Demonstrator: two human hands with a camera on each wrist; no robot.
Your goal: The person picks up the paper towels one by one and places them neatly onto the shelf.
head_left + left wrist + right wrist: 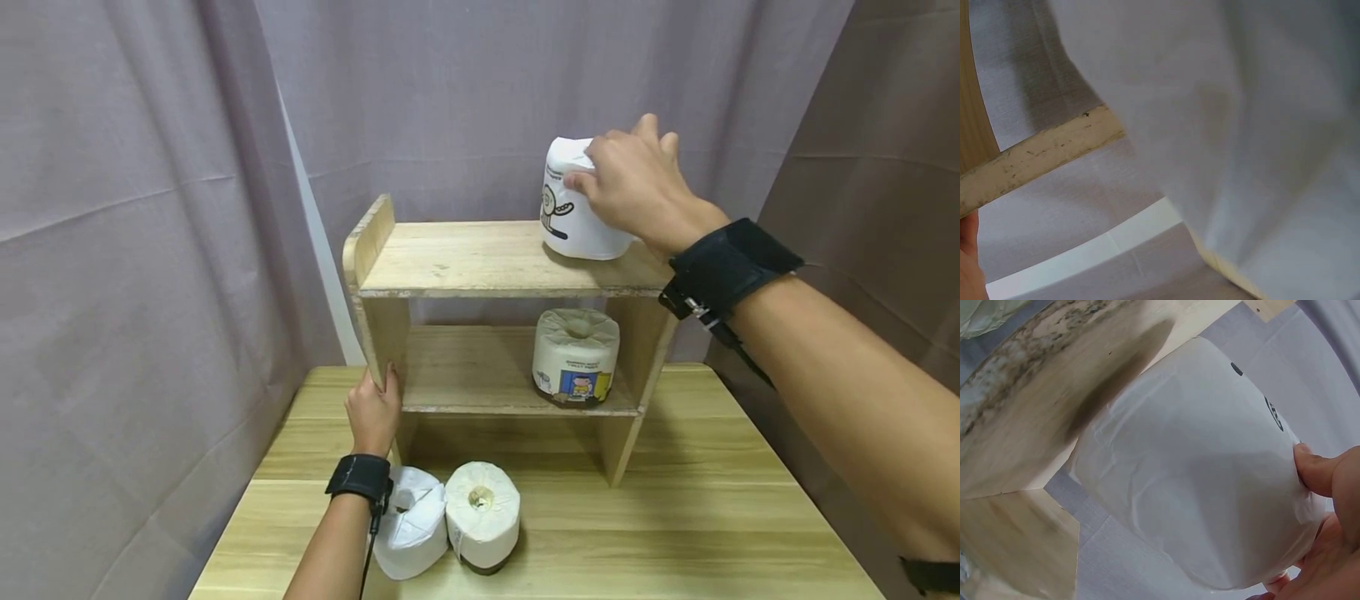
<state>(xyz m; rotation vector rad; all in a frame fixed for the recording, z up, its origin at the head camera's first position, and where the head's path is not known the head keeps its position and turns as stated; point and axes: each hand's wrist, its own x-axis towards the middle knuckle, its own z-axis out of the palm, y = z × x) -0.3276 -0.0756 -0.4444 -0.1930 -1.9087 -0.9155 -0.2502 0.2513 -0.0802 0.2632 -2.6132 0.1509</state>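
In the head view my right hand [633, 179] grips a white wrapped toilet roll [588, 221] with a cartoon print, at the right end of the top board. Close up in the right wrist view, my thumb presses the side of the toilet roll [1191, 469]; I cannot tell whether its base touches the board. My left hand [373, 408] holds the left side panel of the small wooden shelf [480, 254], thumb on the inner face. Only a bit of the left hand [969, 265] shows in the left wrist view, below the shelf's panel edge [1041, 153].
A printed toilet roll [576, 358] stands at the right on the middle board. On the wooden table [712, 517], a white roll [411, 525] and a cream roll [483, 512] stand side by side before the shelf, near my left forearm. Grey curtains [465, 100] hang behind.
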